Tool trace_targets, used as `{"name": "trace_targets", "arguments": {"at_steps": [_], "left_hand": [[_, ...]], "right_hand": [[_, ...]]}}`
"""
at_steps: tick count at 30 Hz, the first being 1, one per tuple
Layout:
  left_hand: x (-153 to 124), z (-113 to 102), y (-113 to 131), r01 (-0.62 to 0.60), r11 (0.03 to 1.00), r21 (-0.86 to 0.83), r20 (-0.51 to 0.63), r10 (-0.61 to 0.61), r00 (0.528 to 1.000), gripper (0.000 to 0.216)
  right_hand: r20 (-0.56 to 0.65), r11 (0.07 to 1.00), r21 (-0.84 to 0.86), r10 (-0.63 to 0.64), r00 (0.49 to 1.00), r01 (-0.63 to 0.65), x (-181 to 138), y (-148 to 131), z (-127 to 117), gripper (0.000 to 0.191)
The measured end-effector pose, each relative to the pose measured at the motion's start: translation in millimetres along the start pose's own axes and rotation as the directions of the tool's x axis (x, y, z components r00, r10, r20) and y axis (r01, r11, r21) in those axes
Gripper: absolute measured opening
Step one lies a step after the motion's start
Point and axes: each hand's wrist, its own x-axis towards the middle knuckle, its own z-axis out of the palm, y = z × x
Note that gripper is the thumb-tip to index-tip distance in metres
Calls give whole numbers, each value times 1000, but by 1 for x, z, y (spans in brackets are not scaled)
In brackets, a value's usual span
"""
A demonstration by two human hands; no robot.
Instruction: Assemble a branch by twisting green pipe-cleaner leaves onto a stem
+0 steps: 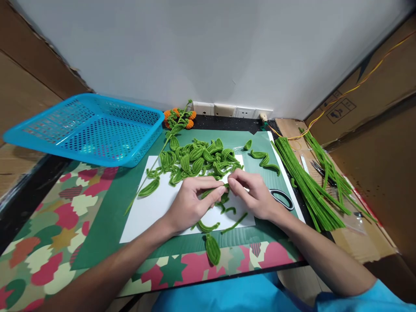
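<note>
Over the white sheet (pixel 156 221), my left hand (pixel 198 199) pinches a green pipe cleaner piece between thumb and index finger. My right hand (pixel 251 193) has its fingertips closed on the same piece, just right of the left ones. Most of that piece is hidden by the fingers. Beyond both hands lies a heap of green pipe cleaner leaves (pixel 198 158). Short green strips (pixel 234 223) and a single leaf (pixel 212 249) lie on the near side. A scissors handle (pixel 282 199) shows beside my right wrist; the blades are mostly covered by the hand.
A blue perforated basket (pixel 139 147) stands at the left. Behind the heap is a stem with orange flowers (pixel 189 124). To the right lie long green pipe cleaners (pixel 308 186) and pliers (pixel 320 169). Wall sockets (pixel 245 112) and a yellow cable (pixel 316 121) are at the back.
</note>
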Motion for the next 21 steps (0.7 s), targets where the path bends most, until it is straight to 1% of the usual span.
{"name": "trace_targets", "arguments": {"at_steps": [2, 3, 4, 5, 6, 7, 8, 9, 10, 11, 12, 13, 14, 15, 16, 17, 18, 19, 20, 21], "left_hand": [[-1, 0, 2, 139, 972, -191, 72, -128, 989, 27], [-1, 0, 2, 192, 947, -258, 102, -171, 980, 27], [-2, 0, 2, 222, 929, -297, 123, -194, 973, 28], [-2, 1, 1, 228, 924, -307, 133, -196, 972, 30], [-3, 1, 1, 210, 935, -286, 130, -179, 975, 32], [-2, 1, 0, 166, 957, -236, 113, -143, 983, 34], [-2, 1, 0, 95, 983, -155, 80, -84, 993, 33], [-2, -1, -1, -4, 999, -45, 38, 6, 999, 30], [-1, -2, -2, -122, 988, 91, 11, 122, 992, 24], [0, -5, -4, -244, 941, 235, 7, 249, 968, 19], [0, -8, -5, -358, 858, 367, 36, 371, 928, 17], [1, -11, -7, -453, 755, 474, 96, 467, 879, 17], [1, -13, -9, -517, 656, 550, 155, 527, 835, 18], [1, -14, -10, -558, 575, 599, 213, 557, 803, 19], [1, -15, -11, -571, 534, 623, 241, 564, 790, 19], [1, -13, -11, -560, 542, 627, 230, 557, 798, 19], [1, -11, -11, -525, 594, 609, 197, 528, 826, 19], [1, -8, -9, -459, 689, 561, 132, 473, 871, 19], [0, -5, -7, -362, 797, 484, 54, 385, 921, 19], [0, -3, -5, -241, 889, 389, 20, 253, 967, 19]], "right_hand": [[19, 979, -132, -155, 988, 156, -2, 0, -3, 20], [24, 964, -168, -203, 979, 204, -3, 0, -4, 19], [23, 956, -186, -224, 974, 225, -4, 0, -4, 18], [17, 959, -185, -217, 976, 216, -4, 0, -3, 18], [7, 971, -160, -180, 984, 179, -4, -1, -2, 19], [-6, 987, -108, -118, 993, 116, -5, -2, 0, 20], [-18, 999, -28, -37, 999, 36, -4, -3, 2, 23], [-20, 996, 77, 54, 998, -52, -4, -4, 5, 26], [-4, 969, 201, 147, 989, -143, -3, -5, 7, 31], [26, 916, 330, 232, 972, -227, -2, -6, 9, 36], [69, 841, 450, 304, 950, -301, 0, -6, 11, 41], [127, 753, 547, 357, 925, -366, 1, -7, 12, 45], [192, 665, 616, 393, 899, -422, 3, -7, 13, 48], [251, 589, 657, 417, 874, -470, 4, -7, 13, 49], [290, 539, 676, 433, 854, -503, 5, -7, 13, 49], [301, 524, 677, 443, 844, -517, 5, -6, 13, 49], [275, 550, 665, 448, 851, -505, 5, -5, 13, 48], [213, 612, 639, 442, 871, -467, 4, -4, 13, 47], [130, 690, 597, 421, 898, -410, 4, -2, 13, 45], [47, 765, 543, 385, 922, -347, 3, 0, 13, 43]]}}
